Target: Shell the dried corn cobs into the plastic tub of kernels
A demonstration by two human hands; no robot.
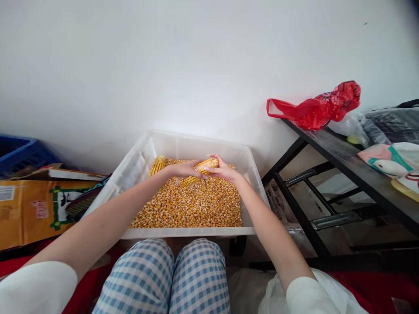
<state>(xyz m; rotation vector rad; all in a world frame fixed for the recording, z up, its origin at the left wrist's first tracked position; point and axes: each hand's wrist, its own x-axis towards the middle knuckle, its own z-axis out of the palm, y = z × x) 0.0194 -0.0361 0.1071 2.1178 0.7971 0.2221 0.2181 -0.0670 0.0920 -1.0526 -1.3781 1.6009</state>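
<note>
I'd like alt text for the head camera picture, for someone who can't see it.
A person's left hand and right hand hold a partly stripped corn cob over a translucent plastic bin of loose kernels. More cobs lie in the bin; a red plastic bag rests on a black table to the right.

Seemingly a home storage corner, with a blue crate (36, 153), cardboard box (24, 218) and bag-strewn black table (343, 153).
</note>
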